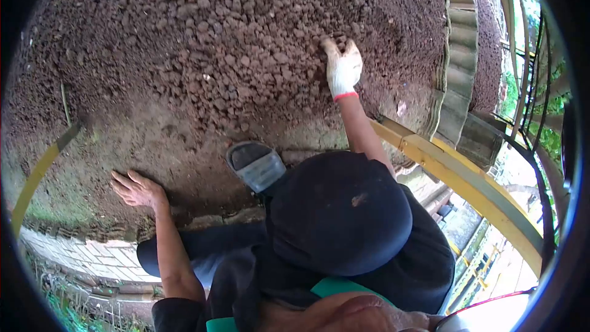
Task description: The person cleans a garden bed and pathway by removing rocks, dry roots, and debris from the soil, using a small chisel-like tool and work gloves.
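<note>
My left hand is bare and rests palm down on a smooth, damp strip of soil, its fingers spread. Farther out, my right hand wears a white glove with a red cuff. Its soiled fingertips touch loose brown clods, with a gap between thumb and fingers. No separate object shows in that gap, though the undersides of the fingers are hidden. A grey, soil-marked shoe stands between my arms, below a bent knee in dark cloth.
A curved yellow bar runs past my right arm, and another yellow bar stands at the left. Ribbed edging borders the soil on the right. Pale brickwork lies below the left edge. Dark cables hang at far right.
</note>
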The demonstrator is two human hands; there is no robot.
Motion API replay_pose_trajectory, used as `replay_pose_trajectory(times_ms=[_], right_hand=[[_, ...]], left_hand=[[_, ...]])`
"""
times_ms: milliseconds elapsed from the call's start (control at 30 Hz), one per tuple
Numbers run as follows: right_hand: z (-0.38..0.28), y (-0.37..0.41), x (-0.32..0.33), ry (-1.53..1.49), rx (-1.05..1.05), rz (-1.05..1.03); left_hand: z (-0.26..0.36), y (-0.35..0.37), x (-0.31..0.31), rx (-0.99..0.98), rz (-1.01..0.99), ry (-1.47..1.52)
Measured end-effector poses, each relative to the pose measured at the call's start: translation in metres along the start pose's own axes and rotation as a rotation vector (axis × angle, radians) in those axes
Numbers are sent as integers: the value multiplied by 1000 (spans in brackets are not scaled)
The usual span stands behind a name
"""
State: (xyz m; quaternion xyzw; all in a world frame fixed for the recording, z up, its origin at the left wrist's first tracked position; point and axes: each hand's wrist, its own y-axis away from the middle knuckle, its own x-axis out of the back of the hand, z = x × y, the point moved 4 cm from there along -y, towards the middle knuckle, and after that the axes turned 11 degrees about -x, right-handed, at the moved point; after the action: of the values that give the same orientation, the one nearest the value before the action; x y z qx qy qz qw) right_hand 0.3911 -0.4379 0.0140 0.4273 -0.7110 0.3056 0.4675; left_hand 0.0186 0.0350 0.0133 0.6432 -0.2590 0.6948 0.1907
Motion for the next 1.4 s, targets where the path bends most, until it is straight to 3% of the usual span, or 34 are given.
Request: replay_pose_trajectory(times_ms=[100,200,267,367,500,600,733,767,867,900,1000,1033,1067,1200,1267,1333,1400], right_hand=[[1,2,7,-215,-219,-368],[10,25,6,-494,-307,-466],[-8,32,30,-277,-353,-558],[-9,27,40,-368,-440,-573],[16,26,16,-832,-488,-702],[16,30,4,-1073,-813,-678],[-27,39,20,-1175,-851,-570],[-14,35,9,-1243,-908,-612],[-3,27,-14,-1237,-912,-480],[-24,26,-6,-1260,-794,-580],[-47,15,-12,-1256,-920,-677],[-88,20,24,-1228,-811,-677],[-71,5,-2,-1302,-781,-699],[-131,-34,23,-1274,-175,-947],[-167,-26,72,-1289,-33,-1144],[-127,-43,82,-1134,-63,-769],[-83,-46,82,-580,-436,-519]], left_hand=[[-1,0,0,4,-10,1],[-1,1,1,1,-25,-20],[-2,0,-1,-2,-25,-8],[3,-1,8,9,-55,-18],[6,0,8,27,-61,-4],[-3,1,-1,19,-57,-21],[2,-1,4,22,-102,-30],[3,-2,6,20,-115,-20],[5,-1,5,30,-116,-35],[4,-1,6,30,-113,-38],[1,0,4,27,-102,-44],[-1,1,4,22,-98,-49],[-2,1,1,20,-93,-49],[-2,0,1,16,-73,-39],[2,0,5,17,-80,-22],[4,0,4,16,-60,-17],[0,-1,1,20,-64,-16]])
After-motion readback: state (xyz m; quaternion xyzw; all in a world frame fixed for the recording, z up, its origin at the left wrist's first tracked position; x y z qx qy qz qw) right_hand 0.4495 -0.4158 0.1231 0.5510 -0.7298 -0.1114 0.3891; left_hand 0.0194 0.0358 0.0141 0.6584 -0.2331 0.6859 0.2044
